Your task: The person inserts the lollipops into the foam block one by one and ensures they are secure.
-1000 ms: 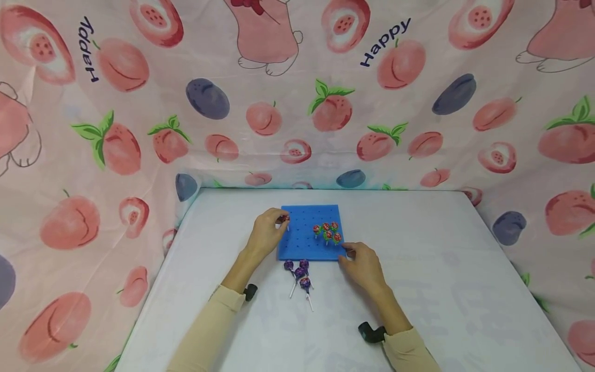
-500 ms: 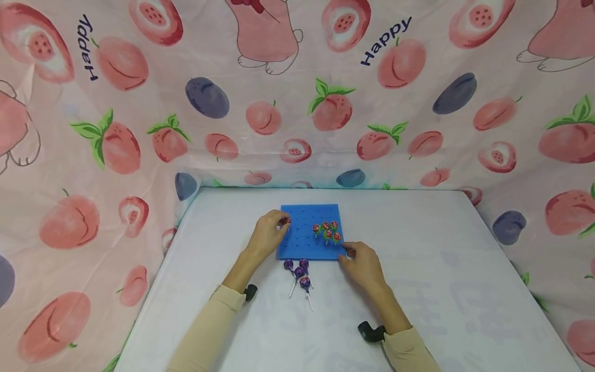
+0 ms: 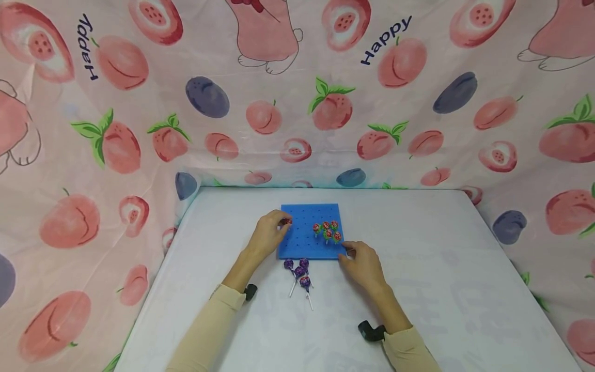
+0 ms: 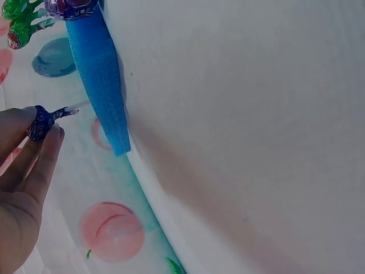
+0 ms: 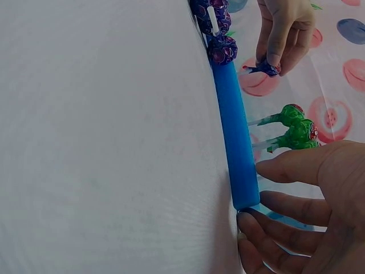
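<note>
My left hand (image 3: 268,235) pinches a purple-wrapped lollipop (image 4: 41,124) by its candy head, above the left part of a blue foam board (image 3: 299,248) with rows of holes. The stick points down toward the board; whether its tip sits in a hole, I cannot tell. At the board's front right corner, my right hand (image 3: 364,262) holds the edge, thumb (image 5: 288,166) on the front side and fingers curved round the corner. Several red-and-green lollipops (image 3: 328,234) stand upright in the board's right half. More purple lollipops (image 3: 299,272) lie loose on the table before it.
The white table (image 3: 441,289) spreads out on all sides of the board. A fruit-print cloth (image 3: 297,103) hangs behind and at both sides. Black wrist cameras (image 3: 371,332) stick out from both forearms near the table.
My left hand has shifted very slightly to the right and lower with the lollipop between its fingers. The right hand stays at the board's corner.
</note>
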### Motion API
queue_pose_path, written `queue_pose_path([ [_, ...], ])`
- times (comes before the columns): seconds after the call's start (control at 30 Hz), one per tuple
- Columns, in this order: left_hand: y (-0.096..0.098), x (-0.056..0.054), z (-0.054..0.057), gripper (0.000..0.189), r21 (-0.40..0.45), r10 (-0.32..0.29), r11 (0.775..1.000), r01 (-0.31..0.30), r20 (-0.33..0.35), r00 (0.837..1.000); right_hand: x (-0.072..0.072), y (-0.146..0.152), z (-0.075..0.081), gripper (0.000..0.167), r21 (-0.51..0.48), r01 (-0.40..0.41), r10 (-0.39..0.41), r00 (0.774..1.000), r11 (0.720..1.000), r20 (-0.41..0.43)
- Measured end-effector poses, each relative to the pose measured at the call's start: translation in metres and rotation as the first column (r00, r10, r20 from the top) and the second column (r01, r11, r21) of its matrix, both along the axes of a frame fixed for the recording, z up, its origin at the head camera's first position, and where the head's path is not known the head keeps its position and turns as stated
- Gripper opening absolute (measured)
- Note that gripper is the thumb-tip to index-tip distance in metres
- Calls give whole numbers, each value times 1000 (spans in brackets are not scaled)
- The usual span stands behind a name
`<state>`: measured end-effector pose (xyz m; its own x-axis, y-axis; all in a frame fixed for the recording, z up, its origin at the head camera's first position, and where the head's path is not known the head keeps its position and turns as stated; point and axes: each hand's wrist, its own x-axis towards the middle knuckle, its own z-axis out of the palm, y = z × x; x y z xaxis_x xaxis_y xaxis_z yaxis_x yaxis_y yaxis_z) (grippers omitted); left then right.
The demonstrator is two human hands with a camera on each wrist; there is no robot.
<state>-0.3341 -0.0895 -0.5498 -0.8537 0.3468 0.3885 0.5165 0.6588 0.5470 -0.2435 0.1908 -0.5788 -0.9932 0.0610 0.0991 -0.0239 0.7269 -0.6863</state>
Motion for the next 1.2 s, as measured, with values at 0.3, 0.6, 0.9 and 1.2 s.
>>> queue_pose_path([
  [0.3, -2, 0, -3, 28, -26, 16, 1000, -16, 8, 1000, 1, 1, -1, 38, -6, 1, -1, 1000, 1000, -1],
  [0.6, -7, 1, -3, 40, -29, 21, 999, -21, 1, 1000, 1, 0, 0, 39, -4, -15, 15, 1000, 1000, -6],
  [0.9, -12, 12, 5, 44, 30, 24, 999, -23, -9, 1000, 1, 1, -2, 39, 10, -16, 16, 1000, 1000, 2],
  [1.2, -10, 28, 12, 42, -8, 49, 999, -49, 14, 999, 1, 1, -3, 40, 8, -19, 19, 1000, 1000, -6],
])
